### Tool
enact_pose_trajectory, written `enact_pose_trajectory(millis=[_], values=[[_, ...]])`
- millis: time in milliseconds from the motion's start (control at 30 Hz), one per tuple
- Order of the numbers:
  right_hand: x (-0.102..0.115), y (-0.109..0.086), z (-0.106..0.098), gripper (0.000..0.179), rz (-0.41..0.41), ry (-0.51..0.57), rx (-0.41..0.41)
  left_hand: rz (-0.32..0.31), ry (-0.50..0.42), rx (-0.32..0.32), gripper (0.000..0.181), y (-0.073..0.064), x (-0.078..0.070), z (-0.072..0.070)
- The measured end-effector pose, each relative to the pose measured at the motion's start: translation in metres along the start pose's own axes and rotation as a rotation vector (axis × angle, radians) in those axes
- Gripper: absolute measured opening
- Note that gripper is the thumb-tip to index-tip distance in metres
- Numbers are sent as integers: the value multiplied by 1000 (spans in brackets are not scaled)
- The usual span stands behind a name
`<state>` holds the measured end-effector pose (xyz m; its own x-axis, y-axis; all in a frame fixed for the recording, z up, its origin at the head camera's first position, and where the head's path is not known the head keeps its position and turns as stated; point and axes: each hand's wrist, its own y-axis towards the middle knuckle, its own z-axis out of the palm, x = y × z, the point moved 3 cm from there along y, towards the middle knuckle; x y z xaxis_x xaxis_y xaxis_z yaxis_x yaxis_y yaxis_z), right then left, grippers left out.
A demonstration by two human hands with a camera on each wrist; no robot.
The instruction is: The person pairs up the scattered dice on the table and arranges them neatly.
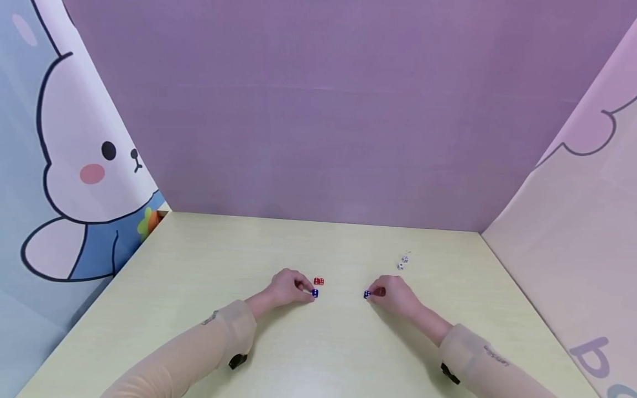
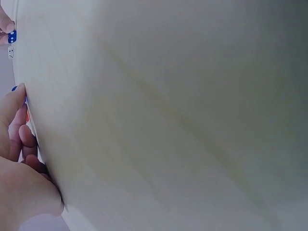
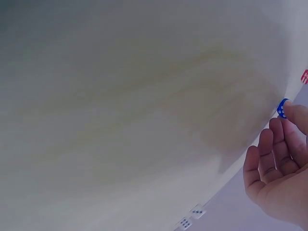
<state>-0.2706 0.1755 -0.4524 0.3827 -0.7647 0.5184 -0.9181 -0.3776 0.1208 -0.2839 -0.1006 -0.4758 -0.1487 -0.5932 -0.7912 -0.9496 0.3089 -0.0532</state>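
In the head view my left hand pinches a blue die between thumb and forefinger, low at the table. Just behind that die, two red dice sit side by side. Across a gap to the right, my right hand pinches another blue die by its right side. The right wrist view shows this blue die at the thumb tip, with the other fingers loosely curled below. In the left wrist view the left hand's die is mostly hidden behind the thumb.
Two white dice lie behind the right hand on the pale wooden table. A purple panel stands along the table's back edge. Printed cloths flank it, with a cartoon rabbit on the left one.
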Motion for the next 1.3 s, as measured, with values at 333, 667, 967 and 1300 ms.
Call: enact_pose_trajectory(millis=[333,667,967,1300], values=[[28,7,17,10,-56,-6,25,-6,3,1,18,1,1,0],[56,19,33,9,-119,-10,75,-4,30,-2,18,1,-1,0],[74,32,44,7,-160,-40,93,3,30,-7,18,1,-2,-1],[78,40,48,5,-201,-36,66,8,29,-2,17,3,0,-1]])
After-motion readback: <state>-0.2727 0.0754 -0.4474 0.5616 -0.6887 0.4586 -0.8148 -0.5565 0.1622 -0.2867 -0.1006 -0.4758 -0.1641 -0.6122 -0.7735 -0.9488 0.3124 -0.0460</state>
